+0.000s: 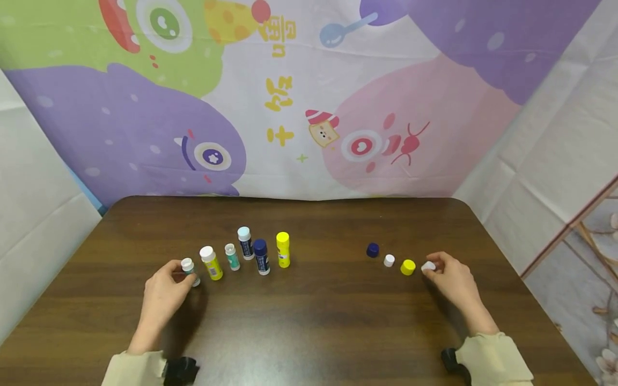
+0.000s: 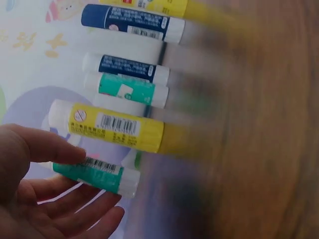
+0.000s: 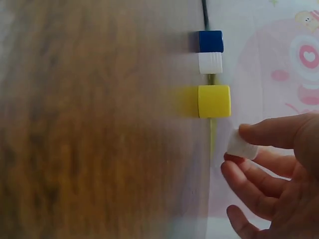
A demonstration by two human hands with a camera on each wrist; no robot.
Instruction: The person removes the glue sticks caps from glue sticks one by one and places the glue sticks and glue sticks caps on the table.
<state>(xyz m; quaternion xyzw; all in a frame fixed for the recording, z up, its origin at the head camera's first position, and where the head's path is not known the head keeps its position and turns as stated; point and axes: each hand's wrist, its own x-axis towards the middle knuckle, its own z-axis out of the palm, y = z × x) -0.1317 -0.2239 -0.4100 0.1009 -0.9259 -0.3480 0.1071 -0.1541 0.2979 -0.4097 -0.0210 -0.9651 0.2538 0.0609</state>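
At the left end of a group of glue sticks, my left hand [image 1: 164, 292] holds a small green glue stick [image 2: 102, 175] between thumb and fingers. It stands upright on the table with no cap on its white top. Beside it is a yellow glue stick [image 1: 211, 263] with a white top, then another small green glue stick [image 1: 232, 257]. On the right side, my right hand [image 1: 453, 276] pinches a small white cap [image 3: 241, 145] between thumb and fingertips. A yellow cap [image 1: 407, 267] lies just left of that hand, apart from it.
Further along stand a navy glue stick with a white top [image 1: 245, 244], one with a navy cap [image 1: 261, 257] and a yellow one [image 1: 283, 250]. A white cap [image 1: 389, 260] and a navy cap [image 1: 373, 250] lie on the brown table [image 1: 318, 321]. A printed cloth [image 1: 289, 171] hangs behind.
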